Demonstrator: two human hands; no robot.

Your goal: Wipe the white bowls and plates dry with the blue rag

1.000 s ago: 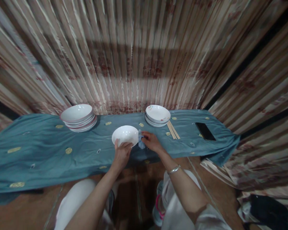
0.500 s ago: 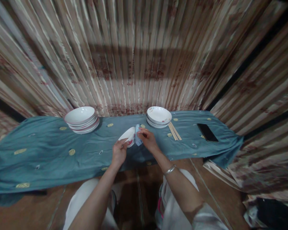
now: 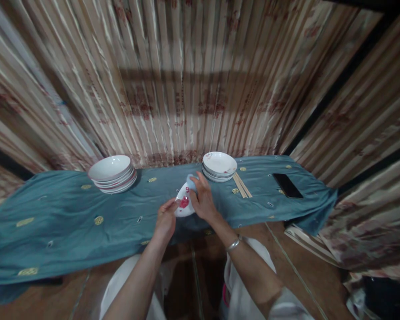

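Above the cloth-covered table, my left hand (image 3: 166, 218) is closed on the near-left rim of a small white bowl (image 3: 184, 208). The bowl is tilted on its side, and red flowers show on its outer face. My right hand (image 3: 202, 195) grips a light blue cloth (image 3: 192, 180) against the bowl's upper right edge. Part of the bowl and most of the cloth are hidden behind the right hand's fingers. Just beyond that hand sits a stack of white floral plates (image 3: 220, 163).
A stack of white bowls (image 3: 111, 171) with reddish rims stands at the left on the blue-green tablecloth (image 3: 63, 209). Wooden chopsticks (image 3: 242, 186) lie beside the plates. A black phone (image 3: 287, 185) rests farther right. Pleated curtains (image 3: 186, 89) hang behind the table.
The bowl has turned so its flowered outer face now shows more towards me. My right hand and the cloth have moved from its side to its upper edge.
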